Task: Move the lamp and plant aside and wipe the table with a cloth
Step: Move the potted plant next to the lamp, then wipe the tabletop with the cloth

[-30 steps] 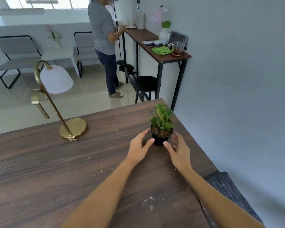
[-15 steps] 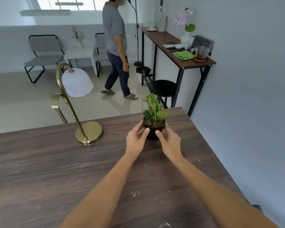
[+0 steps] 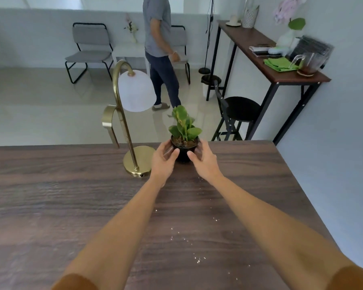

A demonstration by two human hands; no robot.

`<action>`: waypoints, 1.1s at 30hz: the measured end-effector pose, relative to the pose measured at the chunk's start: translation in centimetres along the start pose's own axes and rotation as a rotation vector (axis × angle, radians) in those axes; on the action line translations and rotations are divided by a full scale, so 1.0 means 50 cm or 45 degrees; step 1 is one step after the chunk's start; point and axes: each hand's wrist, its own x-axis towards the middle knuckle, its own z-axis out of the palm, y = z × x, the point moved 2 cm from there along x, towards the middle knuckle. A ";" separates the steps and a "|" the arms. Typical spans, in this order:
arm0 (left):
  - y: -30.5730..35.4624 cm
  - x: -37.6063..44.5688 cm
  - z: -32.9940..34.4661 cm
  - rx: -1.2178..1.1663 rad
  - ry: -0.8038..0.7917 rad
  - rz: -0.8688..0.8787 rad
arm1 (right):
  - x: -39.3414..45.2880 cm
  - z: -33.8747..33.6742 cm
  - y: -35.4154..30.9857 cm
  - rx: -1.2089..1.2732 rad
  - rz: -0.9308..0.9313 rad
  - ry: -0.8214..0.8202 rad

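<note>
Both hands are cupped around the small black pot [image 3: 183, 152] of the plant [image 3: 184, 124], one on each side. The left hand [image 3: 163, 159] wraps the pot's left wall with its thumb lying across the front; the right hand [image 3: 203, 159] does the same on the right, thumb pointing inward, fingers curled round the far side. Both are half closed and gripping the pot. Whether its base touches the bench [image 3: 50, 206] or is just clear of it cannot be made out, since the hands cover the lower edge.

The pot holds dark soil with pale flecks, from which a short stem with broad green leaves rises upright. It sits close to the far edge of the dark wood-grain bench, just right of the lamp [image 3: 126, 122]. The lamp's round brass base touches the bench beside the left wrist; its brass stem arches over to a white bell-shaped shade hanging above and behind.

White crumbs [image 3: 198, 259] are scattered over the bench between the forearms.

Beyond, a narrow side table [image 3: 281, 76] stands along the right wall with a folded green cloth [image 3: 280, 64] and a glass jug [image 3: 308, 63] of dark liquid. A person [image 3: 160, 49] stands on the floor in front of two grey chairs.
</note>
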 end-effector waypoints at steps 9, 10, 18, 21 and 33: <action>-0.002 -0.060 -0.022 0.243 -0.118 -0.042 | -0.073 -0.060 -0.023 -0.227 0.069 -0.193; -0.003 -0.084 -0.035 0.285 -0.141 -0.057 | -0.102 -0.084 -0.028 -0.226 0.075 -0.191; -0.031 -0.337 -0.188 1.000 -0.032 0.051 | -0.479 -0.343 0.026 -0.577 0.159 -0.044; -0.060 -0.404 -0.219 1.336 -0.016 0.082 | -0.650 -0.402 0.070 -0.761 0.257 0.149; -0.070 -0.469 -0.214 1.631 0.050 -0.061 | -0.699 -0.357 0.168 -1.344 0.640 0.148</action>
